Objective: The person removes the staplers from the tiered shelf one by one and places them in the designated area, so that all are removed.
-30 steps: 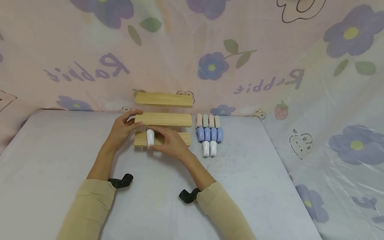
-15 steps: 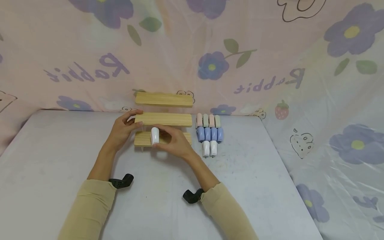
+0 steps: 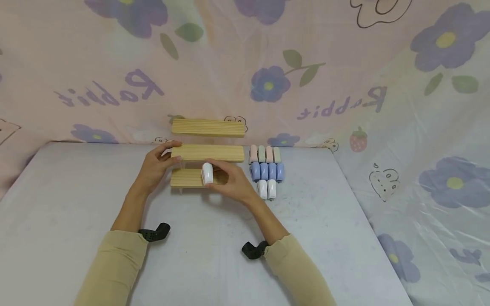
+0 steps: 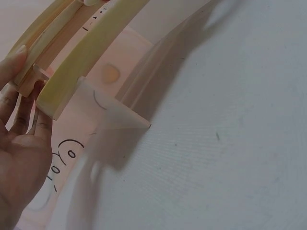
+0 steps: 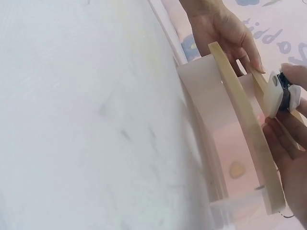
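A tiered shelf with three wooden boards, its middle board (image 3: 208,153) between the top and bottom ones, stands at the back of the table on clear supports. My left hand (image 3: 155,168) grips the left end of that middle board, thumb on its front side, as the left wrist view also shows at the board (image 4: 48,43). In my right hand (image 3: 235,185), a small white stapler (image 3: 207,173) is pinched between thumb and fingers, upright in front of the bottom board (image 3: 185,178). The right wrist view shows the stapler's dark inner part (image 5: 285,96) from the side.
Right of the shelf stand several more small staplers in rows: pink and pale green ones (image 3: 254,154) at the back, blue ones (image 3: 264,171) in the middle, two white ones (image 3: 271,189) in front. A flowered curtain (image 3: 214,76) hangs behind the table (image 3: 206,255).
My right hand has moved rightward along the bottom board with the white stapler, from near its left end to about its middle. The left hand keeps its hold on the shelf.
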`<state>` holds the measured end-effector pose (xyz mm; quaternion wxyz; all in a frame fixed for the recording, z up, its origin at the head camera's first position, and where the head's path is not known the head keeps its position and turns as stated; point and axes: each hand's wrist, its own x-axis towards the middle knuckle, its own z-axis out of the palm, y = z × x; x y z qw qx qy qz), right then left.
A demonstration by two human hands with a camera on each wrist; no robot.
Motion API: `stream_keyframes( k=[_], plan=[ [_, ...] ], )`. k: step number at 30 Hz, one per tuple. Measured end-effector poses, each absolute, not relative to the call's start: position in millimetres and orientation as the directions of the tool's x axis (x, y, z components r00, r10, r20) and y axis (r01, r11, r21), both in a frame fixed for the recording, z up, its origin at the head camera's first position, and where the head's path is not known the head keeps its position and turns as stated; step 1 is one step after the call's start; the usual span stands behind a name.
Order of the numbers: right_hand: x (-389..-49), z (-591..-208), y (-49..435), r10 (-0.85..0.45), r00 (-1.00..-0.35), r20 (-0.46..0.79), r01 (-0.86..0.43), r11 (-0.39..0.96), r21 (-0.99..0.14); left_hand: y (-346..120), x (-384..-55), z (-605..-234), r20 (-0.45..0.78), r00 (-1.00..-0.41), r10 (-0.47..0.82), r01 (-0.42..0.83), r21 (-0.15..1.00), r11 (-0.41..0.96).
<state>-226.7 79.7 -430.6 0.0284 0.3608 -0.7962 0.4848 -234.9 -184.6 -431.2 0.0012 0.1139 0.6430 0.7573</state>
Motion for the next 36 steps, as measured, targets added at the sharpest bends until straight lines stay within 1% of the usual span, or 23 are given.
stream_keyframes(
  k=[4,14,19,27,36],
  plan=[
    [-226,-430,86,-0.541,-0.746,0.389,-0.605,0.305,-0.736,-185,-235,-430,0.156,-0.977,0.146,0.133,0.979,-0.156],
    [-224,-432,107,-0.52,-0.752,0.406,-0.623,0.36,-0.694,-183,-231,-425,0.167,-0.973,0.16,0.137,0.973,-0.183],
    [-223,-433,117,-0.51,-0.767,0.39,-0.608,0.38,-0.698,-183,-231,-425,0.168,-0.972,0.163,0.133,0.97,-0.205],
    [-221,-435,131,-0.513,-0.77,0.379,-0.604,0.394,-0.693,-183,-231,-425,0.171,-0.971,0.165,0.135,0.968,-0.211],
    [-218,-439,149,-0.496,-0.755,0.428,-0.628,0.361,-0.69,-183,-232,-426,0.163,-0.974,0.154,0.131,0.971,-0.201]
  ],
)
